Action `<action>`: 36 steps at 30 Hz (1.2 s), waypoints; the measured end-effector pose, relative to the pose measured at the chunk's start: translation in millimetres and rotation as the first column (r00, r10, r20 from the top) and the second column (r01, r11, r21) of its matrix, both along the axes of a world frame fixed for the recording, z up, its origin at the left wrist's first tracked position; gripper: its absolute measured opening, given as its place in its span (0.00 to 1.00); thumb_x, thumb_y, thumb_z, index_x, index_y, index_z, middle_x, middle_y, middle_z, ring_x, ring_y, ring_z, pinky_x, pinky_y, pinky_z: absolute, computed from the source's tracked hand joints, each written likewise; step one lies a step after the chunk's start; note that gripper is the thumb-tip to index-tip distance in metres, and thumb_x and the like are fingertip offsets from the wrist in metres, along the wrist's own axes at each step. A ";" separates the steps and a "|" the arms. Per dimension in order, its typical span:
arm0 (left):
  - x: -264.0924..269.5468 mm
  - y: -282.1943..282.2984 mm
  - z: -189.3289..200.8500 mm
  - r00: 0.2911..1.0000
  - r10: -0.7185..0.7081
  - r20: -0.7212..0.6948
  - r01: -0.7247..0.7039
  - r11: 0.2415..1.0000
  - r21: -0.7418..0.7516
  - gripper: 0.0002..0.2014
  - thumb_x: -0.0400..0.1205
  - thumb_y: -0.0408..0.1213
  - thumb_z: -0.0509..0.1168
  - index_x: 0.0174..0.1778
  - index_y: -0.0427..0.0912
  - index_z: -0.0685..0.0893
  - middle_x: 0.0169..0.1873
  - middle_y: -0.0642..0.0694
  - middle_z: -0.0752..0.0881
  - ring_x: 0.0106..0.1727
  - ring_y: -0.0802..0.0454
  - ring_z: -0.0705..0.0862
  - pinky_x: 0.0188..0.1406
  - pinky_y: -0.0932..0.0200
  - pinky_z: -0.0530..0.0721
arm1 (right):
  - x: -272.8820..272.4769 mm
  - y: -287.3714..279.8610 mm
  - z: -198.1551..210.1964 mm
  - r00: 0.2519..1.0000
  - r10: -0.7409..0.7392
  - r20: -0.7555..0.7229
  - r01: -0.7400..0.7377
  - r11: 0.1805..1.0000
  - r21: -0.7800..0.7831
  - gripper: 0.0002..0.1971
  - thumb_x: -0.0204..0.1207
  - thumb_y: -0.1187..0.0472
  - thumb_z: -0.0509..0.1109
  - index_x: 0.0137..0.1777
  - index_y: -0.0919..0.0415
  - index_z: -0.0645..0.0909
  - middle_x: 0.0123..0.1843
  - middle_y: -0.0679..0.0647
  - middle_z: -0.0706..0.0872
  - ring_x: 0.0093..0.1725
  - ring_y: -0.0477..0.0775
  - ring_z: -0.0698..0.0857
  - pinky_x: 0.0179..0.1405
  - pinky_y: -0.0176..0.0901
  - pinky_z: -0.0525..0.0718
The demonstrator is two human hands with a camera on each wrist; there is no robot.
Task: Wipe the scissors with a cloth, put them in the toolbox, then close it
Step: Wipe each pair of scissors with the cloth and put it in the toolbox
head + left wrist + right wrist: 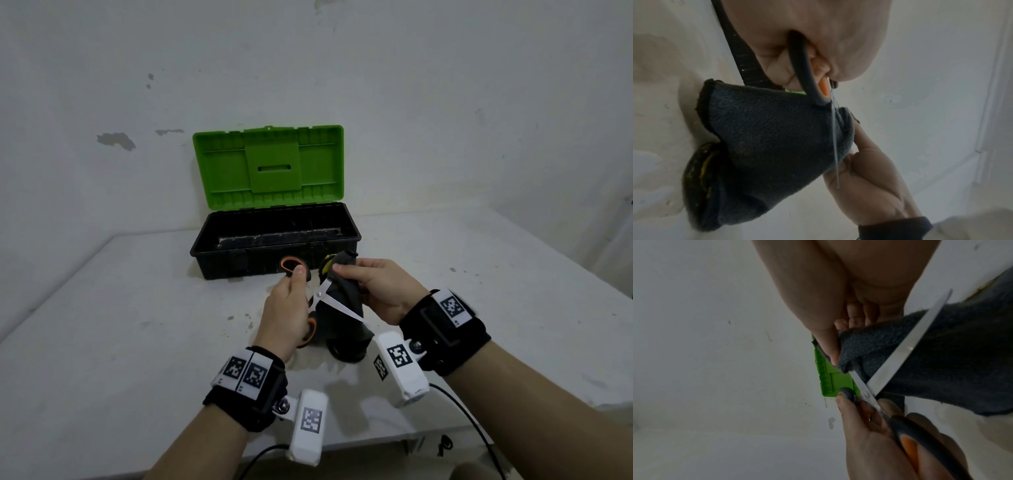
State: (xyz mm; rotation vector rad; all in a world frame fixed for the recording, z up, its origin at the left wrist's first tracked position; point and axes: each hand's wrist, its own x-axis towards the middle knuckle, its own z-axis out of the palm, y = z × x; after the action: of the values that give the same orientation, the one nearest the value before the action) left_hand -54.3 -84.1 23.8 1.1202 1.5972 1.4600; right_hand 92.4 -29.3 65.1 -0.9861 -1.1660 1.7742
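Note:
My left hand (pixel 291 301) grips the grey-and-orange handles of the scissors (pixel 337 304), whose blades stand spread apart. My right hand (pixel 368 289) pinches a dark grey cloth (pixel 346 322) around the upper blade; the lower blade (pixel 908 347) lies bare across the cloth. The cloth (pixel 772 146) hangs down to the table. Behind the hands, the black toolbox (pixel 274 240) stands open, its green lid (pixel 269 166) upright against the wall. In the left wrist view a scissor handle (pixel 807 78) runs through my curled fingers.
The white table (pixel 137 325) is stained and meets a white wall behind the toolbox. A dark tray or bar lies inside the toolbox. Black cables (pixel 472 425) hang over the table's near edge.

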 end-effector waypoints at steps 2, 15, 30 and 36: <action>-3.6 2.0 -3.8 1.000 0.001 -0.024 -0.001 1.000 0.007 0.17 0.85 0.63 0.53 0.42 0.55 0.76 0.27 0.52 0.76 0.27 0.52 0.74 0.34 0.50 0.74 | 2.8 -0.2 0.9 1.000 0.000 0.017 -0.001 1.000 0.002 0.02 0.77 0.70 0.73 0.47 0.68 0.86 0.35 0.59 0.91 0.31 0.50 0.90 0.32 0.36 0.87; -19.9 -18.2 -8.4 0.725 -0.237 -0.647 0.281 0.959 -0.036 0.19 0.84 0.39 0.69 0.71 0.51 0.77 0.57 0.61 0.77 0.55 0.65 0.79 0.50 0.81 0.74 | 16.0 8.2 -13.2 0.988 -0.148 0.031 0.151 0.983 -0.103 0.11 0.76 0.68 0.75 0.55 0.74 0.84 0.37 0.62 0.89 0.31 0.52 0.89 0.28 0.38 0.86; -50.2 -7.7 -4.8 0.989 -0.147 0.000 0.147 0.989 0.016 0.13 0.90 0.38 0.60 0.47 0.41 0.89 0.32 0.49 0.86 0.32 0.55 0.79 0.34 0.61 0.79 | 48.2 10.3 -11.2 0.982 0.093 0.164 -0.111 0.988 0.108 0.05 0.76 0.70 0.73 0.50 0.70 0.87 0.44 0.60 0.91 0.43 0.54 0.89 0.44 0.37 0.89; -52.8 -8.1 3.8 0.935 -0.204 0.291 0.204 0.978 0.032 0.12 0.89 0.33 0.60 0.52 0.37 0.90 0.37 0.42 0.89 0.35 0.52 0.86 0.37 0.61 0.85 | 35.5 -4.8 -12.4 0.900 0.320 0.295 -0.367 0.923 0.118 0.05 0.76 0.72 0.72 0.45 0.65 0.89 0.43 0.59 0.91 0.41 0.53 0.89 0.45 0.38 0.88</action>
State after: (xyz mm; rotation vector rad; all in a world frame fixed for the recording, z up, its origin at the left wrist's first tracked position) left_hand -107.1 -92.2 27.6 0.9851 1.2366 1.4136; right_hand 127.9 -34.1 52.7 -0.9854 -1.7285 1.8052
